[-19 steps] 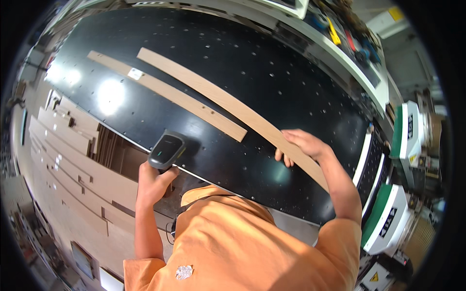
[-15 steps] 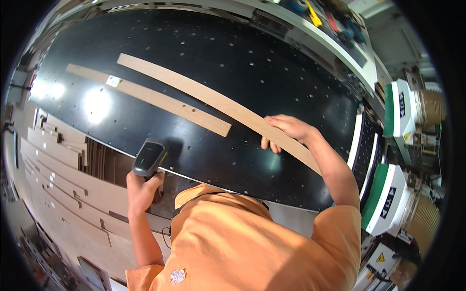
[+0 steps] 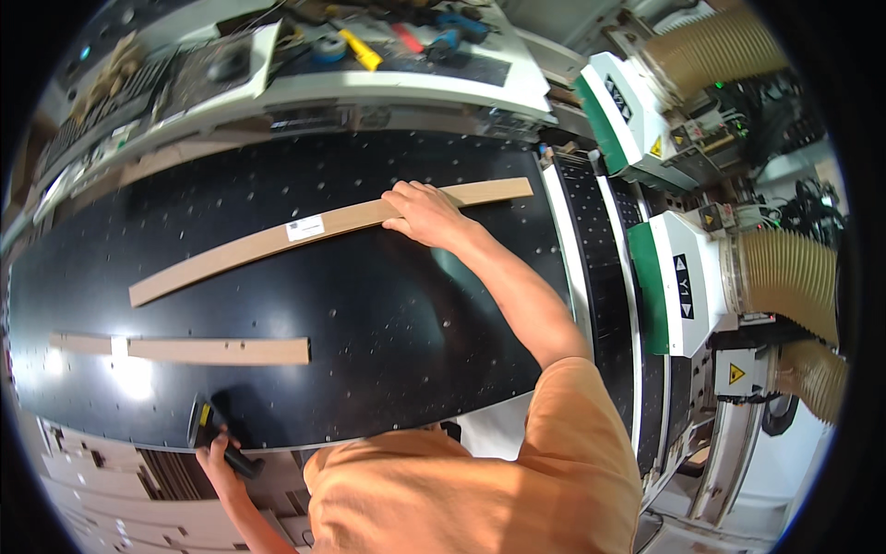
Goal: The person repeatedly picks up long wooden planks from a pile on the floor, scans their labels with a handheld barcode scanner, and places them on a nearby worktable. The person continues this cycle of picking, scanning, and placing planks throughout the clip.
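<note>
My left hand point(image 3: 214, 452) is closed round the grip of a dark handheld barcode scanner point(image 3: 205, 420) with a yellow patch, at the table's near edge. My right hand point(image 3: 425, 214) grips a long light wooden strip point(image 3: 249, 247) right of its middle, fingers over the far edge and thumb on the near side. A white printed label point(image 3: 305, 228) sits on the face of this strip. A shorter wooden strip point(image 3: 189, 350) with small holes and a pale label lies nearer and to the left. Both are over a black table point(image 3: 388, 342) dotted with small holes.
Machine heads with green-and-white covers point(image 3: 657, 286) and ribbed hoses point(image 3: 784, 277) stand on the right, beyond white rails point(image 3: 572, 240). A white shelf with tools, including a yellow one point(image 3: 362, 51), runs along the back. Stacked boards point(image 3: 101, 475) lie at lower left.
The long strip has been turned over, so its labelled face now shows, and it lies at a new angle. The scanner has tilted in my left hand. My view has swung to the right.
</note>
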The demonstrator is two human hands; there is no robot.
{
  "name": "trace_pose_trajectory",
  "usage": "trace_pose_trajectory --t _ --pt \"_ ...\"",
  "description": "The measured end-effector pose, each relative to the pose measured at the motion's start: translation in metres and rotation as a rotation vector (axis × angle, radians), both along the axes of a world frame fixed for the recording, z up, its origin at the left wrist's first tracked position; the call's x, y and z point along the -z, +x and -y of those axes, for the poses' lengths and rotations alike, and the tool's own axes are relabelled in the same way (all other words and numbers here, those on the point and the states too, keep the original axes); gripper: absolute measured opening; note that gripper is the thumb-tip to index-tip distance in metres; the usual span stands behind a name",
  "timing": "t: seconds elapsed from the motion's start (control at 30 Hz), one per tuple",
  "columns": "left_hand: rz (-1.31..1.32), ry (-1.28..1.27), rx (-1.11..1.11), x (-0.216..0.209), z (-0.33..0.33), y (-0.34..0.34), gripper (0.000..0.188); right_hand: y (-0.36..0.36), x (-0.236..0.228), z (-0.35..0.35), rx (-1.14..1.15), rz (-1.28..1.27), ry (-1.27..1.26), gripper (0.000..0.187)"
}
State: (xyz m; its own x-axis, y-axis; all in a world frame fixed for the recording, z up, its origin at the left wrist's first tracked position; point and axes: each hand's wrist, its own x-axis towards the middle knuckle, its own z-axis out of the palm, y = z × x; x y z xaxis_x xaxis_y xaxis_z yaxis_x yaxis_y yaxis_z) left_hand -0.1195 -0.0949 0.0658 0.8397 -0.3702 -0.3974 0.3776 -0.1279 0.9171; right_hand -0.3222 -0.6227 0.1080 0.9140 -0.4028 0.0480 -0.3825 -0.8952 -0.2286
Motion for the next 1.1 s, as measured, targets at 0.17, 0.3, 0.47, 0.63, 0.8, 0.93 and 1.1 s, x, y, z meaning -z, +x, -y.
trace_pose_trajectory --t 0.17,0.3,0.47,0.63,0.8,0.93,1.1 --pt "-0.019 -0.121 -0.078 0.041 -0.009 0.012 0.036 -0.008 0.025 0.051 0.169 0.148 -0.18 0.04" --pt "0.022 -0.077 -0.054 0.041 -0.01 0.007 0.037 0.038 0.053 0.081 -0.033 0.316 -0.184 0.033" --pt "0.14 -0.024 -0.147 0.032 0.002 -0.001 0.029 0.06 0.051 0.155 0.084 0.301 -0.225 0.017" --pt "0.09 0.033 -0.2 0.029 0.005 -0.001 0.032 0.041 0.053 0.203 0.187 0.156 -0.216 0.03" --pt "0.012 0.032 -0.13 0.024 0.0 0.002 0.027 0.04 0.055 0.204 0.169 0.149 -0.292 0.028" --pt "0.048 -0.041 -0.223 0.024 0.006 -0.004 0.028 0.039 0.049 0.18 0.358 0.263 -0.302 0.037" --pt "0.042 -0.038 -0.222 0.023 0.004 -0.005 0.027 0.061 0.07 0.124 0.839 0.8 0.049 0.04"
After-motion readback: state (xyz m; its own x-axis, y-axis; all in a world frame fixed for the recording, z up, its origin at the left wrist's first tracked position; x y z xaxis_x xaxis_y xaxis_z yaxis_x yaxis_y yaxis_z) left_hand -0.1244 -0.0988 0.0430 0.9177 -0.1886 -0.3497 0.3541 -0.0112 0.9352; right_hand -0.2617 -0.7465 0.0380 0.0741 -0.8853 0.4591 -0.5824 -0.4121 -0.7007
